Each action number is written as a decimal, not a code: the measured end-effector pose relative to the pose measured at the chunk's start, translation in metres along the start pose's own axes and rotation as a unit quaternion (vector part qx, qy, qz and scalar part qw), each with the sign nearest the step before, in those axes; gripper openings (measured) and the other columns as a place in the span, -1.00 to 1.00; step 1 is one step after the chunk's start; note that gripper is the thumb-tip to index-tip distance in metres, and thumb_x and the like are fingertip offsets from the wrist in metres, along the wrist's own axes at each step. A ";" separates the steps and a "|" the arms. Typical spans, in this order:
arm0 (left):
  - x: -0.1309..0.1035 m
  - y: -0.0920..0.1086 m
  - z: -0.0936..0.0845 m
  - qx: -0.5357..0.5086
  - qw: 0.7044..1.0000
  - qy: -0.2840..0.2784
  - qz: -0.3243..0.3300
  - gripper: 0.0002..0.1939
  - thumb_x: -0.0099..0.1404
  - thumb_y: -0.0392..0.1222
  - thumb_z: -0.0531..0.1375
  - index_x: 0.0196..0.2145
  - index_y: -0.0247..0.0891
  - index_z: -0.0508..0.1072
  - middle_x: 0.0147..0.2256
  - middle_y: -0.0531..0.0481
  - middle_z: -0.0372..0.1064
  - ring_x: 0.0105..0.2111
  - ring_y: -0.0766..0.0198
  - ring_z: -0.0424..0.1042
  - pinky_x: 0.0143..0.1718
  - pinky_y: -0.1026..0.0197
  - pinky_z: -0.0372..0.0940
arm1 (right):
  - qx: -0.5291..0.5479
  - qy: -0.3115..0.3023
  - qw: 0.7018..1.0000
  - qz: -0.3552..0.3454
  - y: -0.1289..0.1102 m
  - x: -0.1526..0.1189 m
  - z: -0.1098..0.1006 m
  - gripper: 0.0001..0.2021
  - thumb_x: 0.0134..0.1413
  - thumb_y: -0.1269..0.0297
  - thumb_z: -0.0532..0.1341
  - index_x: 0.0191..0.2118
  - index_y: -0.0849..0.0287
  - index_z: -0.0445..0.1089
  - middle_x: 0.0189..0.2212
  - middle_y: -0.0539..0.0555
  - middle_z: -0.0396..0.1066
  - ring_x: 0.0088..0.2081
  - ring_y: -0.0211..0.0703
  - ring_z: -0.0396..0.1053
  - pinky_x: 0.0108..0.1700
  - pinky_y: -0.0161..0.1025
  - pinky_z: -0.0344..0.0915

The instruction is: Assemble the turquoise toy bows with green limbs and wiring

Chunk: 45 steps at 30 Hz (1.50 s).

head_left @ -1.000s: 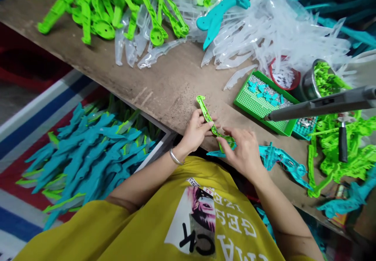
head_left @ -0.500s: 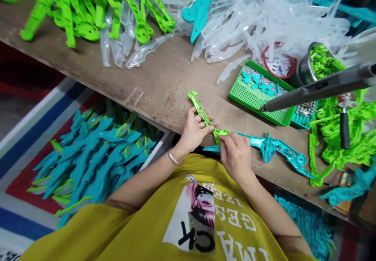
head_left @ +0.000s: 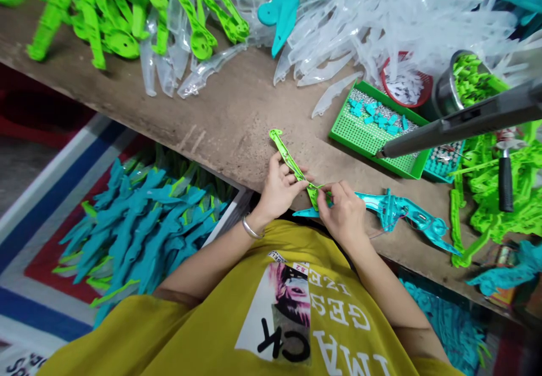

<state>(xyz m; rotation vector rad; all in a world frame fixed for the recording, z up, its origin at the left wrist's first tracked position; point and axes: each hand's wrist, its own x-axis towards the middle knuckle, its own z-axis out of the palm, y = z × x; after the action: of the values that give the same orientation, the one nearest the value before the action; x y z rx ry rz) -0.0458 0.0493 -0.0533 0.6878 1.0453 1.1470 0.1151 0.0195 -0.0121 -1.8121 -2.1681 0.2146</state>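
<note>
A long, narrow bright-green plastic part (head_left: 289, 160), hollow on its upper face, slants over the table edge in front of my body. My left hand (head_left: 280, 187) grips it around the middle, thumb on top and fingers underneath. At its lower end, my right hand (head_left: 342, 209) is closed in a pinch; whatever lies between those fingertips is too small to make out. Behind and partly under my right hand lies a turquoise plastic shell (head_left: 387, 209), its open side up with thin wires inside. Its left tip pokes out below the green part.
A green perforated basket (head_left: 351, 130) holds screws and small turquoise pieces. Beyond it are a red basket (head_left: 410, 88) and a metal bowl (head_left: 449, 91). A grey electric screwdriver (head_left: 457, 125) hangs overhead. Clear blades (head_left: 339, 31) and green parts (head_left: 88, 14) are piled behind. Turquoise assemblies (head_left: 139, 223) fill a box at left.
My right hand has drawn slightly to the right, and the rounded green end beside its fingertips looks turned or lifted. The whole view has shifted a little. My left hand keeps its grip.
</note>
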 end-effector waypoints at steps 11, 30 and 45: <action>-0.001 -0.006 0.001 0.029 0.999 0.021 0.010 0.00 0.07 -0.32 0.40 0.29 -0.06 -0.10 -0.11 0.01 0.48 -0.22 0.24 0.61 -0.10 0.11 0.52 | 0.023 -0.032 0.989 -0.144 0.011 -0.015 -0.013 -0.76 0.34 0.38 0.10 -0.10 0.22 0.53 -0.38 0.12 0.47 -0.37 -0.15 0.41 -0.33 -0.27 0.26; -0.040 0.008 0.005 0.565 0.711 -0.172 0.381 -0.27 0.42 0.02 0.24 0.38 -0.37 0.13 0.17 -0.35 0.45 0.22 -0.07 0.43 0.37 -0.27 0.15 | 0.129 -0.119 0.984 0.043 0.024 0.008 -0.017 -0.87 0.17 0.38 0.20 -0.38 0.16 0.47 -0.42 0.11 0.46 -0.35 -0.08 0.43 -0.24 -0.20 0.27; -0.046 0.011 0.019 0.650 0.666 -0.183 0.316 -0.60 0.46 -0.14 0.16 0.20 -0.21 0.46 0.13 -0.23 0.50 0.26 -0.13 0.36 0.36 -0.41 0.05 | -0.001 -0.114 0.993 0.021 0.034 0.001 -0.024 -0.81 0.29 0.33 0.14 -0.30 0.18 0.49 -0.29 0.17 0.44 -0.41 -0.14 0.32 -0.41 -0.20 0.10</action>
<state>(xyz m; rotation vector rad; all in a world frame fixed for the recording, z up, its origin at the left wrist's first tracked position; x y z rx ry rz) -0.0354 0.0103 -0.0221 2.4798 1.1962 0.5410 0.1548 0.0254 0.0002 -1.9172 -2.2801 0.4500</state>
